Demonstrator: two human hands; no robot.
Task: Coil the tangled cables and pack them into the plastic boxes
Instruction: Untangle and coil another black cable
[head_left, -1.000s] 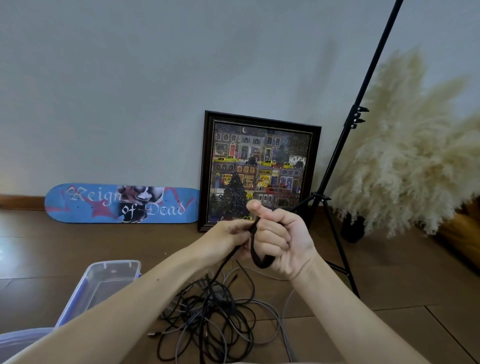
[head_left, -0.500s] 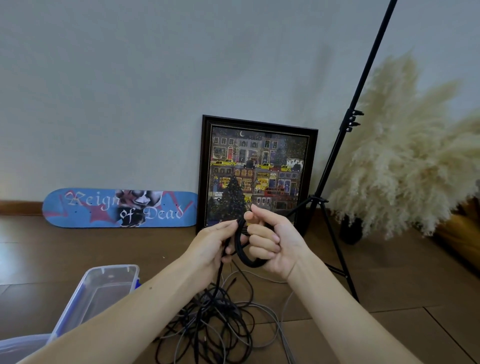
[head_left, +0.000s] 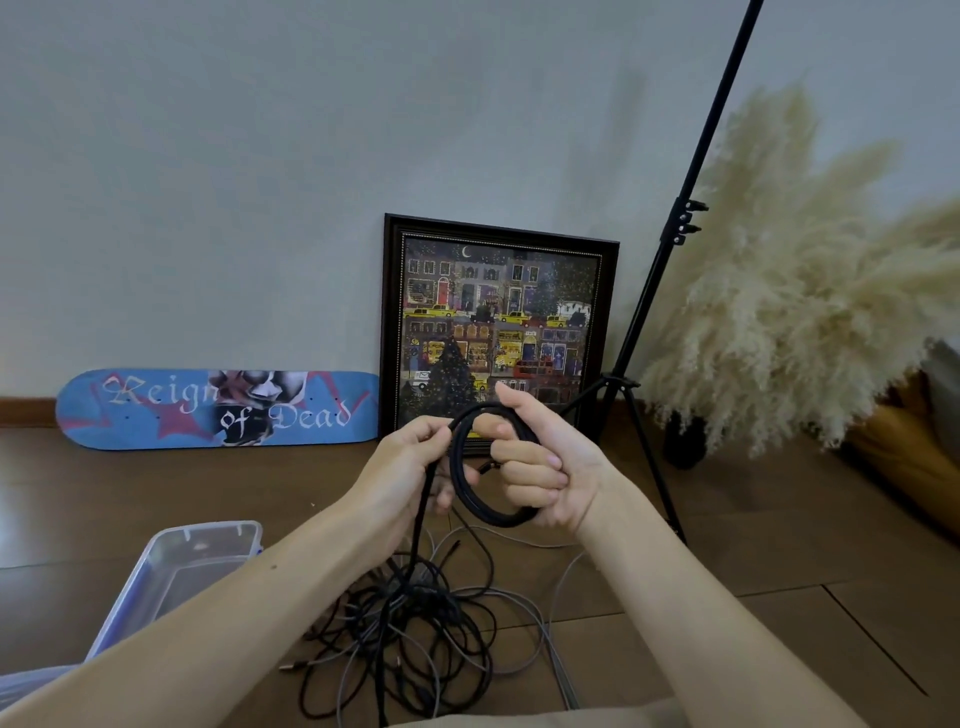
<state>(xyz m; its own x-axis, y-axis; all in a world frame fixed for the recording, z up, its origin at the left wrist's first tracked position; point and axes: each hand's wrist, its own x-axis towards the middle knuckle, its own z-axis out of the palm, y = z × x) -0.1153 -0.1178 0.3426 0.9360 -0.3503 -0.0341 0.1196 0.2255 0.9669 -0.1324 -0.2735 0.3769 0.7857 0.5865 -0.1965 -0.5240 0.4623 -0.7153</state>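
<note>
Wood floor (head_left: 156, 499) | right hand (head_left: 545, 462) grips black cable coil (head_left: 488, 515) | left hand (head_left: 408, 462) pinches same cable just beside

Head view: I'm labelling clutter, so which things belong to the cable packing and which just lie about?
Job: black coil in the right hand, left hand pinching its strand, tangled cables on the floor, plastic box.
Lying about: skateboard deck, framed picture, tripod stand, pampas grass.

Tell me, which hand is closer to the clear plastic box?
Left. The left hand, pinching the black cable, is above and right of the clear plastic box in the picture; the right hand, holding that cable's loops, is farther right still.
</note>
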